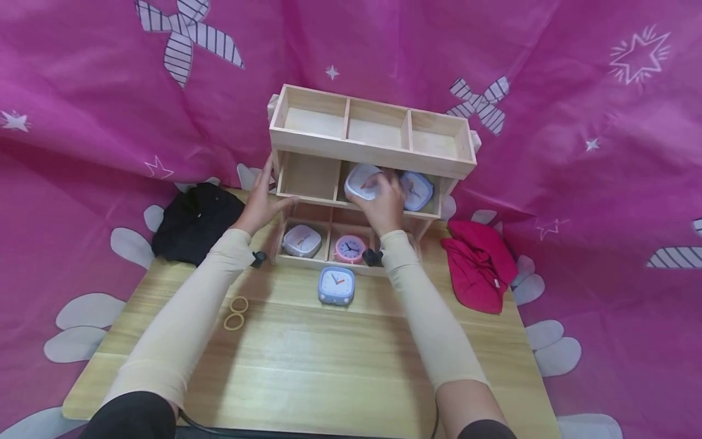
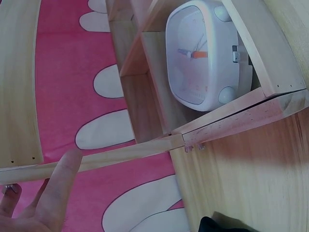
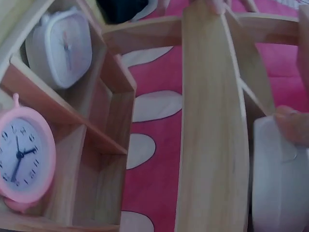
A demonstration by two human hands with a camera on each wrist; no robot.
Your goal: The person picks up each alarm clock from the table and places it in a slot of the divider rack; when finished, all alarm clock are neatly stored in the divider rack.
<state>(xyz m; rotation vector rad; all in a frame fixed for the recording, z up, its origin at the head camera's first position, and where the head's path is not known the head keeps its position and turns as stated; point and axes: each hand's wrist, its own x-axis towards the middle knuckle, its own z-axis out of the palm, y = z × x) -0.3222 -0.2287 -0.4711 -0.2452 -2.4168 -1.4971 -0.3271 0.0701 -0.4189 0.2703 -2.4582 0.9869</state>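
My right hand (image 1: 386,204) holds a white alarm clock (image 1: 359,178) at the middle compartment of a three-tier wooden shelf (image 1: 373,151), on the second tier. The right wrist view shows the thumb against this clock's white casing (image 3: 275,181). Beside it, a blue alarm clock (image 1: 418,191) sits in the right compartment. My left hand (image 1: 258,210) touches the shelf's left side with its fingers extended, the thumb near the second tier's front edge. Below, a white-framed alarm clock (image 2: 193,58) occupies the bottom left compartment and a pink round alarm clock (image 1: 350,249) the middle one.
Another blue alarm clock (image 1: 337,285) stands on the wooden table (image 1: 307,372) before the shelf. Two yellowish rings (image 1: 234,321) lie to the left. A black cap (image 1: 197,222) is at the far left, a red cloth item (image 1: 482,268) at the right. Pink curtain (image 1: 82,201) surrounds the table.
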